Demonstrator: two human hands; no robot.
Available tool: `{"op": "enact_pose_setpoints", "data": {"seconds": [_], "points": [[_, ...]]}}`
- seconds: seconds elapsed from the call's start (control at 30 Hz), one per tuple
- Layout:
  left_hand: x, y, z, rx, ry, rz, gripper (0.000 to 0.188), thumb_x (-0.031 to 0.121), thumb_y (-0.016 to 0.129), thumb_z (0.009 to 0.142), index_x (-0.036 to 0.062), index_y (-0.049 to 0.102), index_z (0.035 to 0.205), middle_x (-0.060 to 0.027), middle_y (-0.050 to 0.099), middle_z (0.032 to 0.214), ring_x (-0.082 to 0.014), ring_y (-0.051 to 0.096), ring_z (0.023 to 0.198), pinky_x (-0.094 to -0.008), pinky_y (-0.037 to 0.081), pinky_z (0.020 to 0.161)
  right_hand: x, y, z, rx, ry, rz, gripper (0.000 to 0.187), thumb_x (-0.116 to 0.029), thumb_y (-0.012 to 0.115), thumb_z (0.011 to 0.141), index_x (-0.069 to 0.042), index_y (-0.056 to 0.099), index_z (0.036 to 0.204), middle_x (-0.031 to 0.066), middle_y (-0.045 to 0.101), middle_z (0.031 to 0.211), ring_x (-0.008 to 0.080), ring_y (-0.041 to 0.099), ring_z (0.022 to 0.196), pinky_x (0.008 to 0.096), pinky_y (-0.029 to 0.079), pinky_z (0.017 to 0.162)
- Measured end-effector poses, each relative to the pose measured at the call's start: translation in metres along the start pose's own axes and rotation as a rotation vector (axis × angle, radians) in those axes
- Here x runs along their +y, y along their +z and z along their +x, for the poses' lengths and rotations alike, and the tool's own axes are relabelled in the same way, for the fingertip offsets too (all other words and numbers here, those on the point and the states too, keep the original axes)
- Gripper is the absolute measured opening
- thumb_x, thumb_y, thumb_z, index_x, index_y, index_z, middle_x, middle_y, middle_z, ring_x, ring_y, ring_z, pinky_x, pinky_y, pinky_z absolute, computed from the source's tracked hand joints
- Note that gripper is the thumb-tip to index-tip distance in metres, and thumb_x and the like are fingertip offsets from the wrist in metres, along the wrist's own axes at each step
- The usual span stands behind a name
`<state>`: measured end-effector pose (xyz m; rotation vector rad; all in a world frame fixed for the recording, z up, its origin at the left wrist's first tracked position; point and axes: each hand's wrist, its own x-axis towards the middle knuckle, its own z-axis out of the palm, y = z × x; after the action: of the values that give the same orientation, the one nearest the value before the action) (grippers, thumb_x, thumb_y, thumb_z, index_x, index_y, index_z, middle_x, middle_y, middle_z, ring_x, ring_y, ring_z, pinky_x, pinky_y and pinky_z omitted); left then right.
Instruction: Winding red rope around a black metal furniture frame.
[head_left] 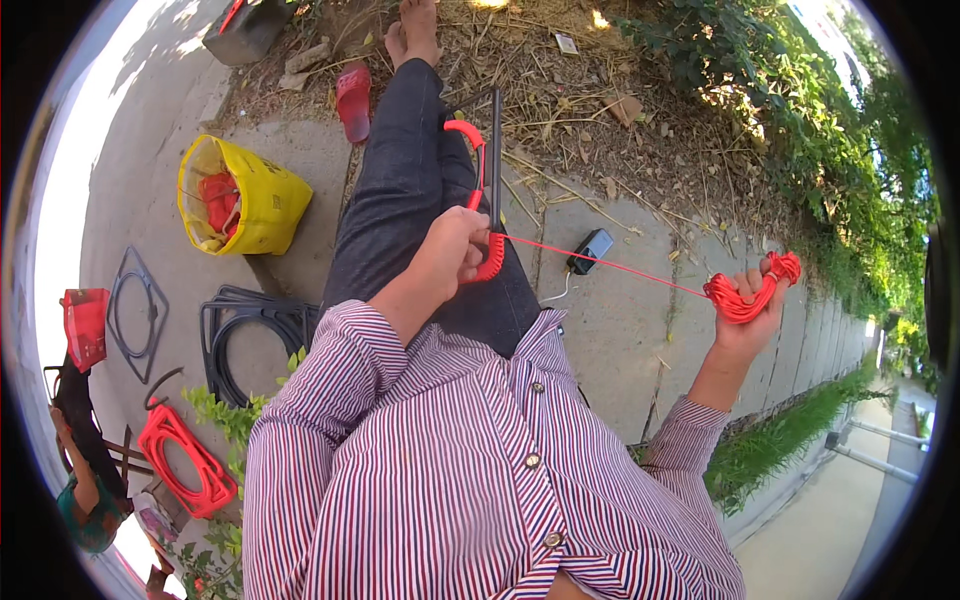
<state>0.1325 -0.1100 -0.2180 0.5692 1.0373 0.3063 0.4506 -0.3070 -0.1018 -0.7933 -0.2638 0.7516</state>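
Red cord (600, 262) taut between left hand (452, 250), closed on half-wrapped frame (487, 190), and right hand (752, 305), gripping bundle.

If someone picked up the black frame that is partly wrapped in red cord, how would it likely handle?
The black frame would probably stay stiff: its bare bar runs straight while the left hand grips it. The wrapped part likely offers decent grip, since the red cord forms ridges. The cord itself looks floppy; it is straight only because the right hand pulls it taut.
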Motion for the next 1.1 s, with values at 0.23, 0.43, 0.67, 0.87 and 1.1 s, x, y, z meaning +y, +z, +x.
{"op": "enact_pose_setpoints", "data": {"seconds": [0.23, 0.43, 0.67, 0.87, 1.1], "points": [[-0.007, 0.036, -0.053, -0.05, 1.276, 1.11, 0.022, 0.019, 0.065, 0.086, 0.0031, 0.063, 0.1, -0.0056, 0.058, 0.106, -0.0144, 0.058, 0.082, -0.0234, 0.047, 0.07, 0.159, 0.044, -0.067, -0.281, 0.732, -0.153, 0.057, -0.054, 0.048, 0.093, -0.001, 0.054, 0.113, 0.0099, 0.059, 0.094, 0.015, 0.054, 0.075, 0.0303, 0.044, 0.064], [0.023, 0.026, -0.067, -0.467, 0.401, -0.381, 0.037, -0.002, 0.061, 0.085, 0.004, 0.056, 0.122, -0.0093, 0.061, 0.114, -0.0178, 0.061, 0.1, -0.0314, 0.051, 0.084, 0.176, 0.053, -0.046, -0.693, 1.031, -0.296, 0.047, -0.042, 0.059, 0.091, -0.002, 0.053, 0.116, 0.0063, 0.061, 0.082, 0.0087, 0.048, 0.059, 0.0213, 0.037, 0.049], [0.059, -0.025, -0.032, 0.174, 1.169, 1.603, 0.031, -0.003, 0.06, 0.072, 0.0116, 0.065, 0.098, -0.0092, 0.056, 0.088, -0.0315, 0.06, 0.086, -0.0404, 0.05, 0.072, 0.201, 0.038, 0.025, -0.469, 0.607, -0.802, 0.037, -0.025, 0.069, 0.084, -0.001, 0.062, 0.111, 0.0057, 0.063, 0.087, 0.0093, 0.05, 0.064, 0.0213, 0.04, 0.053], [0.015, 0.006, -0.004, 0.203, 0.722, 1.349, 0.022, 0.004, 0.065, 0.072, 0.0055, 0.061, 0.093, -0.0117, 0.058, 0.1, -0.0343, 0.058, 0.096, -0.0405, 0.049, 0.079, 0.233, 0.052, 0.013, -0.833, 0.553, -1.133, 0.037, -0.011, 0.072, 0.076, 0.004, 0.062, 0.108, 0.0061, 0.059, 0.105, 0.0129, 0.057, 0.087, 0.0264, 0.047, 0.079], [0.002, -0.013, 0.022, 0.37, 0.856, 0.939, 0.036, 0.01, 0.065, 0.078, 0.0024, 0.056, 0.112, -0.0134, 0.059, 0.107, -0.0255, 0.059, 0.099, -0.035, 0.049, 0.087, 0.174, 0.061, 0.013, -0.467, 0.255, -0.671, 0.036, -0.015, 0.076, 0.065, 0.0, 0.058, 0.093, 0.0131, 0.063, 0.108, 0.0208, 0.061, 0.092, 0.0323, 0.047, 0.088]]}}
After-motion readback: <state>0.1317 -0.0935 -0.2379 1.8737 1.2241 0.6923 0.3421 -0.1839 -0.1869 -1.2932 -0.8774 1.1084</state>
